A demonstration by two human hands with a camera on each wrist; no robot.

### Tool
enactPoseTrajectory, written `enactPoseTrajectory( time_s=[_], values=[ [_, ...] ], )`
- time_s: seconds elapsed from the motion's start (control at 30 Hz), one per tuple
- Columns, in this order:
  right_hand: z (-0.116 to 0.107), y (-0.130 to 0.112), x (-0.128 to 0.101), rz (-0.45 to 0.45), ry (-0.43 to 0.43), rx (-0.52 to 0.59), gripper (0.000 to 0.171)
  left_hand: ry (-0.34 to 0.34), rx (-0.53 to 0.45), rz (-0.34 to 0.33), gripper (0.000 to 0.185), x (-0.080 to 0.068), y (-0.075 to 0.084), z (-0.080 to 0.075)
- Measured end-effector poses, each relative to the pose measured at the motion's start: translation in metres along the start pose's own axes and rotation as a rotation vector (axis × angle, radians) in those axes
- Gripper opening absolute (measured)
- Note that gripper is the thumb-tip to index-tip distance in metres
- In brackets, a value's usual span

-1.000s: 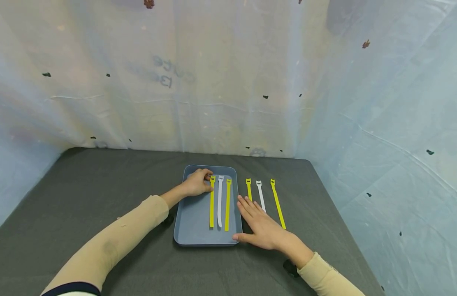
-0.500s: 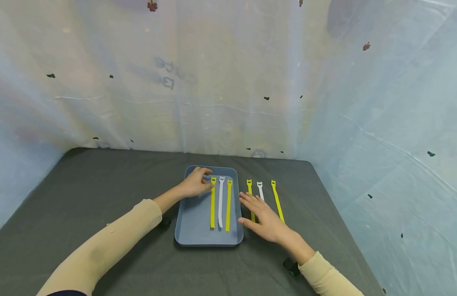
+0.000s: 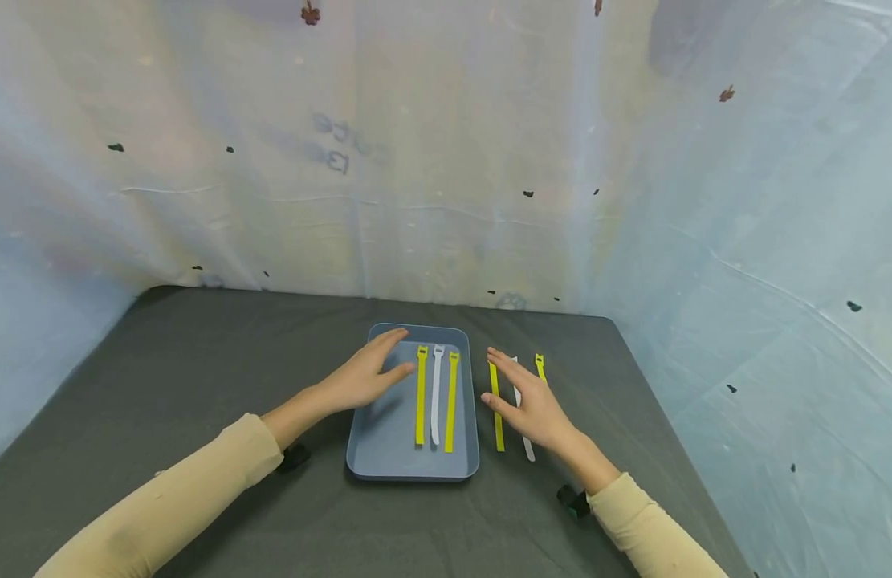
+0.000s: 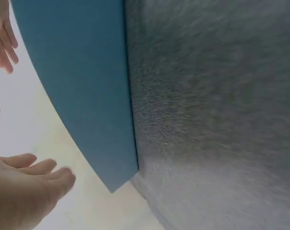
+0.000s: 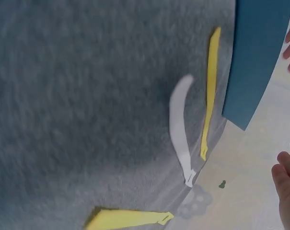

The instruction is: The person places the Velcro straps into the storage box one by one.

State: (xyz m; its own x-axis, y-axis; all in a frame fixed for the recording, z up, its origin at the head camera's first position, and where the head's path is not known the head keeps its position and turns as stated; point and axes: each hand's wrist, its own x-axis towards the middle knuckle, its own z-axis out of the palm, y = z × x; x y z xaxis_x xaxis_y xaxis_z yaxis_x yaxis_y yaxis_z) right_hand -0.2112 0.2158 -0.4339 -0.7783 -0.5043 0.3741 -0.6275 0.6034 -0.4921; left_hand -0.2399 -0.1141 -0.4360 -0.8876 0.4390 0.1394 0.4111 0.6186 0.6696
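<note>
Straps (image 3: 496, 405) partly hidden under right hand (image 3: 534, 403) (fingers straight), left hand (image 3: 362, 377) spread over tray (image 3: 388, 461)

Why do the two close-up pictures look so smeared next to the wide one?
Head view: sharp, evenly lit, with a soft shadow under the left hand on the tray. Left wrist view: the grey cloth is streaked with blur. Right wrist view: soft too, the white strap fuzzy-edged.

Matt plastic tray (image 3: 388, 449) (smooth); fuzzy grey cloth table cover (image 3: 200, 377).
</note>
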Motion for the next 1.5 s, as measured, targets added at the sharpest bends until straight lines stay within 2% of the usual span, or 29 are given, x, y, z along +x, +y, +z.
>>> enactPoseTrajectory(
  time_s=[0.2,0.33,0.5,0.77,1.07,1.3,1.5],
  values=[
    [-0.002,0.013,0.009,0.053,-0.046,-0.044,0.071,0.045,0.125,0.059,0.078,-0.027,0.003,-0.004],
    [-0.002,0.023,0.015,0.103,-0.083,-0.066,0.077,0.050,0.226,0.071,0.081,-0.044,0.003,-0.005],
    [-0.001,0.036,0.019,0.139,-0.132,-0.099,0.082,0.036,0.325,0.066,0.087,-0.067,0.002,-0.003],
    [-0.002,0.055,0.024,0.217,-0.229,-0.127,0.087,-0.026,0.404,0.057,0.100,-0.097,-0.002,0.003],
    [-0.003,0.074,0.031,0.246,-0.329,-0.123,0.094,-0.081,0.434,0.072,0.107,-0.112,-0.001,0.008],
    [-0.003,0.079,0.036,0.287,-0.394,-0.113,0.100,-0.129,0.414,0.060,0.109,-0.115,0.000,0.011],
    [-0.003,0.081,0.036,0.283,-0.417,-0.123,0.097,-0.136,0.411,0.056,0.107,-0.115,0.000,0.013]
  ],
)
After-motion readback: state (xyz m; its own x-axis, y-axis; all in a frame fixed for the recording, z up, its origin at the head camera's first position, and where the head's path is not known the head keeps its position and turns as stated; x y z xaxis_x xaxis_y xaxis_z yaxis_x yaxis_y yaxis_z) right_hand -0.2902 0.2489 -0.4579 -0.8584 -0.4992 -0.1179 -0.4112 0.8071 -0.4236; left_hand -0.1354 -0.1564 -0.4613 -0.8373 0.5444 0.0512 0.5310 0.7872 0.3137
